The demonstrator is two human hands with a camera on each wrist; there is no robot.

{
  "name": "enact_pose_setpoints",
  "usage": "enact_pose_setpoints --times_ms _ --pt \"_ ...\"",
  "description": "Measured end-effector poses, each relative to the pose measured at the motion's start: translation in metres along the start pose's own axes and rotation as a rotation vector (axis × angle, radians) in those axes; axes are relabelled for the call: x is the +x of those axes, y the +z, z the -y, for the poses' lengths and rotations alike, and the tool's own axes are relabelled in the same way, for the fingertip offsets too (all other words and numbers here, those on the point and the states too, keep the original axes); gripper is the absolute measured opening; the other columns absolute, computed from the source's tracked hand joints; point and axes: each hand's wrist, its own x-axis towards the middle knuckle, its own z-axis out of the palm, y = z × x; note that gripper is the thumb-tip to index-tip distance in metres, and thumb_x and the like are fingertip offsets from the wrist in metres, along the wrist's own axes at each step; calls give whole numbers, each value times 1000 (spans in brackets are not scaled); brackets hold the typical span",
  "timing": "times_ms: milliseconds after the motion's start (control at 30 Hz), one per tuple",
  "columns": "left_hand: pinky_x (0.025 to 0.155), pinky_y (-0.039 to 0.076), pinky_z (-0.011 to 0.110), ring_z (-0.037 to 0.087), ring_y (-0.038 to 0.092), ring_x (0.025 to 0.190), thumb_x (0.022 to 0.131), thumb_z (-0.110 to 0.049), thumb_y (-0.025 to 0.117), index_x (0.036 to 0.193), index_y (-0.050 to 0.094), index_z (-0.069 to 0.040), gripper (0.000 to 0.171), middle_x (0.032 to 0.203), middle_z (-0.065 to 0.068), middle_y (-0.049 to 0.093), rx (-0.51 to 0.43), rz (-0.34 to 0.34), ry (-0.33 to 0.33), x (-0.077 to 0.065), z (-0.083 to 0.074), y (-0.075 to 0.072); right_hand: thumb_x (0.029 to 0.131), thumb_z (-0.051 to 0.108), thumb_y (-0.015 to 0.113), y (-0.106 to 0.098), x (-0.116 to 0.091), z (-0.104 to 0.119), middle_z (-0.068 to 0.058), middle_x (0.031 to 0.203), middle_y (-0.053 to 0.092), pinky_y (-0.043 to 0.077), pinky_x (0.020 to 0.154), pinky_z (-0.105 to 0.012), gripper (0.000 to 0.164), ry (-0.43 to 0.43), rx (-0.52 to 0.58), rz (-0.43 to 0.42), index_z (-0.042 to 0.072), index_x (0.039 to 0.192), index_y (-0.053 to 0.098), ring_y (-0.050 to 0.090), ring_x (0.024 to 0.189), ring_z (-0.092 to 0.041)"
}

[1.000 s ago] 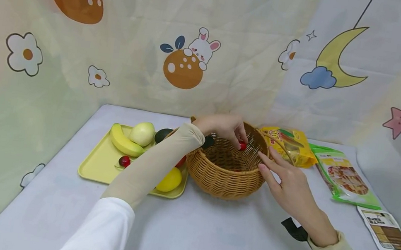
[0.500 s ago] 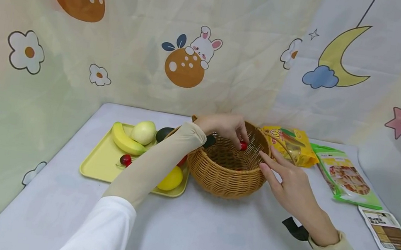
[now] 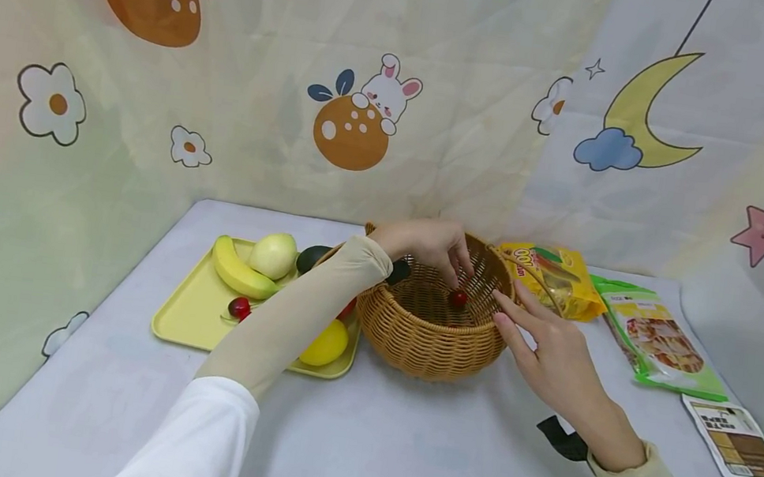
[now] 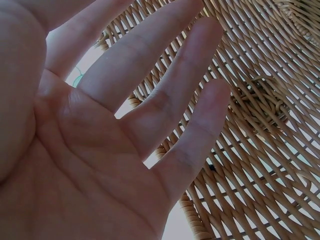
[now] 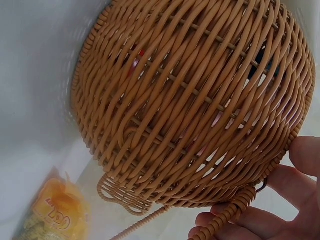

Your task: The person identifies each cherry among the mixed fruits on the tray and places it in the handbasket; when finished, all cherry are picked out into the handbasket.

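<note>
In the head view my left hand (image 3: 429, 246) reaches over the rim into a brown wicker basket (image 3: 429, 348). Its fingers are spread, and the left wrist view shows the palm holding nothing beside the woven wall. Just below the fingertips, a small round red fruit like a cherry (image 3: 458, 299) lies inside the basket. At the basket's right rim is my right hand (image 3: 557, 355); its thumb and fingers pinch the edge near the handle (image 5: 232, 212). Through the weave in the right wrist view, a bit of red (image 5: 136, 60) shows.
Left of the basket, a yellow tray (image 3: 189, 318) bears a banana (image 3: 238, 272), a pale round fruit (image 3: 273, 255), cherries (image 3: 240, 307), a lemon (image 3: 326, 343) and a dark fruit (image 3: 310, 258). Yellow (image 3: 552, 279), green (image 3: 659, 336) and white (image 3: 743, 446) packets lie right.
My left fingers have let go of the small red fruit, which has dropped lower inside the basket. The right hand stays at the rim.
</note>
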Motion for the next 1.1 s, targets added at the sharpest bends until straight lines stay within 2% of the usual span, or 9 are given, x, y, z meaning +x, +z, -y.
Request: enact_pose_setpoints --times_ms 233,467,633,933,1100 --pt "94 57 26 15 73 110 90 -11 79 125 75 -8 35 125 6 75 4 -1 -20 3 2 1 104 25 62 0 0 0 -27 148 55 28 45 -21 39 3 -1 0 9 139 65 17 40 2" --pt "94 57 26 16 72 112 90 -11 80 124 75 -7 35 128 6 74 7 -1 -11 5 4 1 103 24 62 -1 0 0 -27 148 55 27 45 -22 39 -3 2 -4 10 140 65 16 40 2" --pt "92 57 25 15 72 111 90 -13 80 124 76 -11 34 128 4 74 22 4 -21 6 5 0 103 24 63 -1 0 0 -27 148 55 26 43 -21 39 -9 -4 -5 10 139 65 15 40 3" --pt "90 58 25 15 73 109 90 -14 80 124 76 -10 34 123 6 76 15 -18 12 7 2 -1 102 23 65 -2 0 -2 -27 148 55 26 44 -21 39 -16 -7 -17 10 139 66 15 41 3" --pt "90 58 24 16 73 110 91 -13 79 125 74 -9 35 124 7 76 31 -47 24 4 -1 -6 102 23 64 -1 -1 -2 -28 147 55 27 43 -21 38 -17 3 -11 11 138 66 14 41 4"
